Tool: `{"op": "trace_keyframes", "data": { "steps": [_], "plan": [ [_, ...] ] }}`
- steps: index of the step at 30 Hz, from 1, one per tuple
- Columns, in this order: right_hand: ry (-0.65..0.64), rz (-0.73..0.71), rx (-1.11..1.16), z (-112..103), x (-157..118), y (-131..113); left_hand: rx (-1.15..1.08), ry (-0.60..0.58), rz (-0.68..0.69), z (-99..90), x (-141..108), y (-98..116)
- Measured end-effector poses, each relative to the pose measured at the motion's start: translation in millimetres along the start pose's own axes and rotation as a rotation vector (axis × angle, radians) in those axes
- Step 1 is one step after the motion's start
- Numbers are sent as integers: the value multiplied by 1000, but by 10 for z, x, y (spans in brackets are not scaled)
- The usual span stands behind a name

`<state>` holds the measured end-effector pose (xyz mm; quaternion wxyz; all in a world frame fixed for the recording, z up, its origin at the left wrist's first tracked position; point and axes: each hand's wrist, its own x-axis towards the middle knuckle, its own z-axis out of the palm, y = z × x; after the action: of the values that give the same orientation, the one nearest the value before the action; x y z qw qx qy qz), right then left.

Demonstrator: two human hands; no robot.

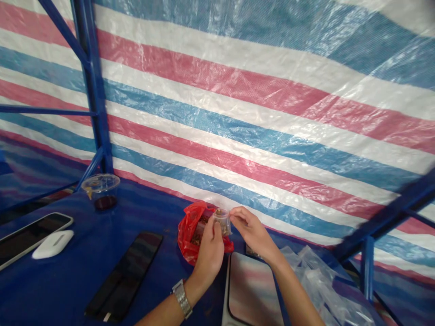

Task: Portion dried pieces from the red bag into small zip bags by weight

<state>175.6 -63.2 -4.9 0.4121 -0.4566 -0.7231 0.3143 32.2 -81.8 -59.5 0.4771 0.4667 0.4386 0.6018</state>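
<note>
My left hand [210,251], with a metal watch on its wrist, is closed around a small clear plastic container [222,221] with brown bits inside. I cannot tell whether it is a cup or a stiff little bag. Fingertips of my right hand [250,228] are pinched together at the container's right rim. Just behind and left of my left hand, a red plastic bag [186,233] lies open, and dark brown bits show inside it. Below my right hand sits a pale flat device [254,290] with a shiny, rounded top plate.
Several clear plastic bags [319,280] are heaped at the right. On the blue table [159,285] lie a black phone [125,276], a white earbud case [53,244] and another phone [34,237]. A clear cup [103,194] holds dark liquid. Striped sheeting [238,113] and blue posts [98,90] stand behind.
</note>
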Motion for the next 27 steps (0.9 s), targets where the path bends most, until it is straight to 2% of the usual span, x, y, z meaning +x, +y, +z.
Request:
{"op": "trace_keyframes", "data": {
  "steps": [2, 5, 9, 11, 13, 15, 17, 21, 25, 26, 27],
  "plan": [
    [71, 18, 97, -14, -125, 24, 143, -32, 144, -5, -49, 30],
    [165, 66, 192, -38, -378, 61, 273, -124, 282, 1, -148, 88],
    [222, 128, 222, -209, -681, 74, 394, -251, 376, -2, -239, 179],
    [160, 173, 247, -354, -780, 58, 448, -293, 401, -13, -247, 218],
    [21, 214, 235, -491, -850, 45, 492, -283, 424, -26, -230, 237],
    [-103, 238, 150, -586, -892, 49, 542, -252, 443, -38, -198, 230],
    [-121, 230, -2, -639, -907, 80, 614, -235, 456, -53, -156, 209],
    [52, 175, -243, -690, -876, 203, 815, -217, 493, -134, -22, 206],
    [226, 122, -311, -716, -828, 322, 933, -143, 650, -310, 191, 302],
    [243, 103, -324, -714, -819, 340, 942, -179, 694, -357, 238, 326],
    [248, 85, -335, -709, -812, 353, 946, -270, 732, -400, 272, 343]
  ]
}}
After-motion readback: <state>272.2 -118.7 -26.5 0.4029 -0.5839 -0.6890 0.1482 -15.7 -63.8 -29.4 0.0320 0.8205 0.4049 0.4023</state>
